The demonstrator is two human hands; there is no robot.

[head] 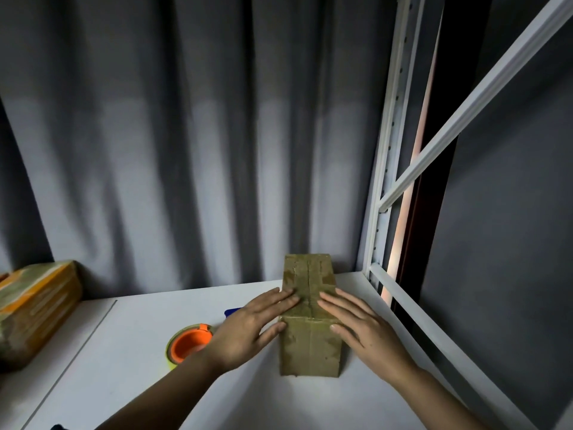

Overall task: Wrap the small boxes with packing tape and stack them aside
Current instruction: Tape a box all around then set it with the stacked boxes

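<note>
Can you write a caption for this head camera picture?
Both hands press flat on a box beside the tape.

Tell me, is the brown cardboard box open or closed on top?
Closed: the brown cardboard box's top flaps lie flat, meeting at a centre seam.

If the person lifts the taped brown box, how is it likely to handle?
The box probably stays stiff: its edges look square under both flat hands. Its glossy tape may feel slippery. Standing on a flat face on the table, it seems unlikely to roll.
</note>
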